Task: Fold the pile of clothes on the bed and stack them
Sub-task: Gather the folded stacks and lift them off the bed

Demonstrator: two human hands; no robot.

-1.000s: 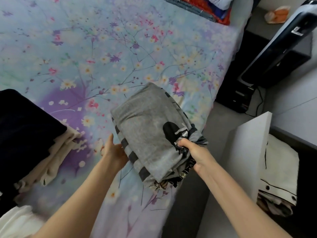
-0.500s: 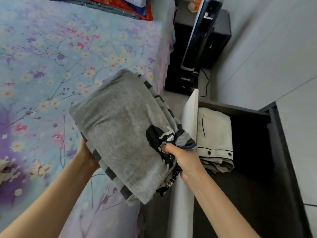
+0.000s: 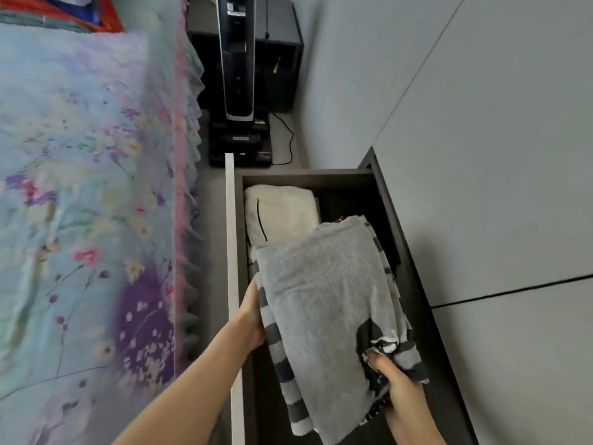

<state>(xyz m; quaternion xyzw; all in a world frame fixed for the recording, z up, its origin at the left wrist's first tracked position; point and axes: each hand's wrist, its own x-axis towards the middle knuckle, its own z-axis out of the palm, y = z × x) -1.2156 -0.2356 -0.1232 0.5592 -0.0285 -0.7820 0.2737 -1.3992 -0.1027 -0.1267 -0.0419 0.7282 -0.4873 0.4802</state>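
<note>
Head view, looking down past both forearms: a folded bundle of clothes (image 3: 321, 300) hangs over an open drawer (image 3: 405, 239), clear of the bed (image 3: 80, 187) on the left. The top layer is soft grey knit, slightly fuzzy, folded into a rough rectangle. Dark and pale grey stripes run along its left edge, and a black-and-white patch shows at the near right corner. Thinner layers peek out along the right side.

The left hand (image 3: 253, 319) meets the striped edge from the side, wrist bent in. Its fingers go under the cloth and are hidden, so I cannot tell how far they curl. The right hand (image 3: 398, 387) comes up from below at the near corner, thumb on top and fingers bunched round the fabric, pinching it tight.

The drawer is dark brown inside with a thin white front panel (image 3: 231, 252) standing on the bed side. At its far end lies a cream garment (image 3: 282, 213), folded and plump, with a black line down it. The grey bundle overlaps its near edge.

The bed wears a smooth pale-blue floral sheet with a frilled border. Beyond the drawer stands a tall glossy black tower appliance (image 3: 237, 59) against a dark cabinet (image 3: 284, 75), a cable (image 3: 288, 136) looping on the floor. Flat grey panels (image 3: 481, 155) fill the right.
</note>
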